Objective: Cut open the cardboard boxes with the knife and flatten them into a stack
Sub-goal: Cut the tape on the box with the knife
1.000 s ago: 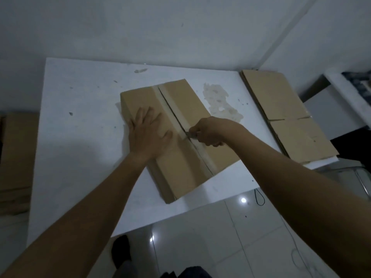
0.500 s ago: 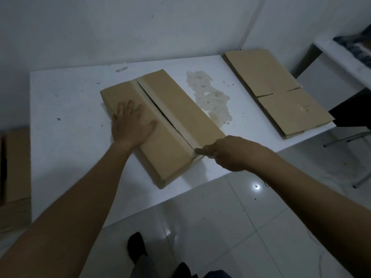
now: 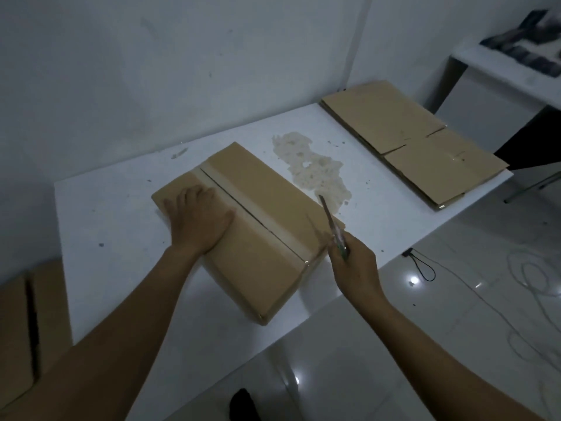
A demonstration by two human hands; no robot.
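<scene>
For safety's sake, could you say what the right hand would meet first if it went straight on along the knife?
Probably nothing soon: the right hand and knife point past the box, over the stained patch, toward the wall, though height is unclear.

Dim room, bare white walls (image 3: 121, 71), stained white table (image 3: 100, 226) — glossy tiled floor (image 3: 455, 323), bright glare spot (image 3: 413, 281), side desk (image 3: 498, 72).

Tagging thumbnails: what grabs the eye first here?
The cardboard box at table centre, its taped seam slit, left grip pressing flat on its top. The right grip holds the knife, blade angled up beside the box's near right corner. Flattened cardboard lies stacked at the table's far right.
</scene>
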